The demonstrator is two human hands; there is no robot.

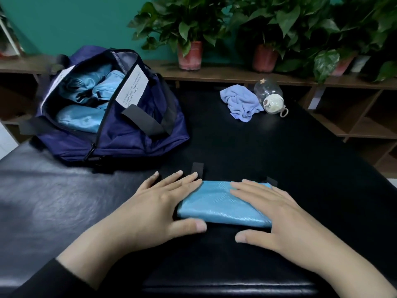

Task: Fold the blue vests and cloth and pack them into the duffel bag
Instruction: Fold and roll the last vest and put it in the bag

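Straight fingers (247, 188) of both hands press a folded shiny blue vest (217, 203); open navy duffel bag (120, 125) at ten o'clock.

A blue vest (223, 203), folded into a compact flat rectangle of shiny, finely textured fabric, lies on the near part of a dark padded surface, black strap ends poking out from its far edge. A navy duffel bag (120, 125) with black webbing handles sits at the far left of the same surface, its top zip wide open and a white printed label showing on the raised flap; several light blue folded vests (86, 104) are bundled inside. Well apart, toward the far right, a pale lavender-blue cloth (241, 103) lies unfolded in a crumpled heap.
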